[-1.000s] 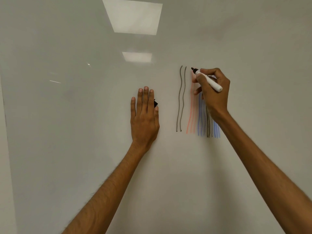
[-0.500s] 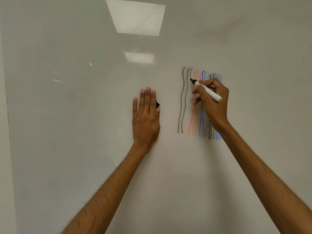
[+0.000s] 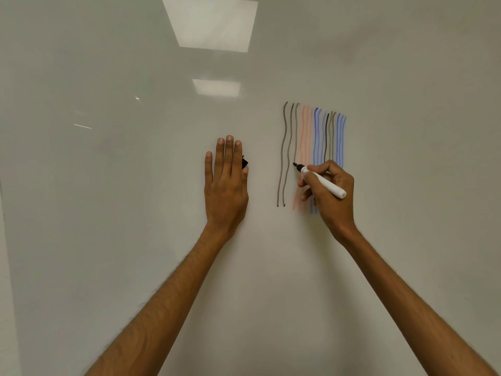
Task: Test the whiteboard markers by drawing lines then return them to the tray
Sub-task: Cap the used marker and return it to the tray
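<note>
Head view: right hand [image 3: 334,203] gripped marker [image 3: 324,183], tip on whiteboard [image 3: 108,213]; left hand [image 3: 226,187] lay flat, fingers straight, together.

1. No word, label, brand, number or sign can be read anywhere in the view.
2. The whiteboard [image 3: 108,213] carries only wavy upright strokes [image 3: 314,137] in grey, orange, blue and black, and none of them forms a letter or a figure.
3. The white barrel of the marker [image 3: 324,183] shows no print that can be made out.
</note>
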`<action>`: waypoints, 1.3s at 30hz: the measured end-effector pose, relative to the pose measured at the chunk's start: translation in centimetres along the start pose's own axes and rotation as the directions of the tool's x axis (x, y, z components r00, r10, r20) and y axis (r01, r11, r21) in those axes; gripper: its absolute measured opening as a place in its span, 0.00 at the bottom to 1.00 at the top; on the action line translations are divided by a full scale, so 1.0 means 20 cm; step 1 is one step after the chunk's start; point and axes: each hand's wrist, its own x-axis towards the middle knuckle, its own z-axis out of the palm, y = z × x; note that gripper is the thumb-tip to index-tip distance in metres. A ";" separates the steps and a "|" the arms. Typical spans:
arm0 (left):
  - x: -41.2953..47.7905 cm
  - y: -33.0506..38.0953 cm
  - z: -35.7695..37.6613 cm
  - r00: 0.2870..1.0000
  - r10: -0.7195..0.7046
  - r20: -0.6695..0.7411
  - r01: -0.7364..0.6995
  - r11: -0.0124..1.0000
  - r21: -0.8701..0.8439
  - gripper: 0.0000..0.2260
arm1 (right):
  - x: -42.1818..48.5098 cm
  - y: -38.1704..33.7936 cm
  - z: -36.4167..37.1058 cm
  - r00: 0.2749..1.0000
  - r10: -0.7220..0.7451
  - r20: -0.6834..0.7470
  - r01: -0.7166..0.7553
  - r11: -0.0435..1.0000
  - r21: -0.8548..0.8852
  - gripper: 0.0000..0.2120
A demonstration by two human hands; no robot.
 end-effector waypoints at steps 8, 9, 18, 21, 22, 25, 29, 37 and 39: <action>0.00 0.00 0.01 1.000 0.000 -0.002 0.000 1.000 -0.021 0.22 | -0.14 0.04 -0.02 0.998 0.054 0.028 -0.054 0.998 -0.030 0.07; 0.00 0.00 0.01 1.000 0.000 -0.002 0.000 1.000 -0.021 0.22 | -0.16 0.04 -0.02 0.997 0.063 0.033 -0.062 0.998 -0.030 0.07; -0.04 0.01 0.03 1.000 0.005 0.003 -0.005 1.000 -0.014 0.20 | -0.30 0.10 -0.05 0.993 0.091 0.075 -0.089 0.995 -0.038 0.05; -0.10 0.02 0.01 0.999 -0.002 0.037 0.004 0.999 -0.044 0.21 | -0.31 0.09 -0.05 0.992 0.102 0.073 -0.098 0.994 -0.053 0.04; -0.13 0.03 -0.01 0.998 -0.003 0.057 0.007 0.997 -0.076 0.21 | -0.32 0.08 -0.05 0.992 0.105 0.074 -0.101 0.993 -0.055 0.04; -0.22 0.05 -0.08 0.988 -0.051 0.144 0.084 0.970 -0.230 0.20 | -0.34 0.05 -0.05 0.988 0.136 0.070 -0.133 0.990 -0.044 0.03; -0.38 0.12 -0.23 0.947 -0.173 0.271 0.278 0.866 -0.417 0.17 | -0.43 0.02 -0.05 0.970 0.225 0.087 -0.229 0.973 0.037 0.06; -0.78 0.21 -0.46 0.747 -0.263 0.610 0.627 0.583 -0.517 0.14 | -0.72 0.02 -0.04 0.871 0.478 0.111 -0.490 0.854 0.171 0.05; -0.86 0.21 -0.49 0.707 -0.268 0.654 0.671 0.547 -0.501 0.14 | -0.80 0.04 -0.05 0.843 0.522 0.131 -0.538 0.824 0.177 0.05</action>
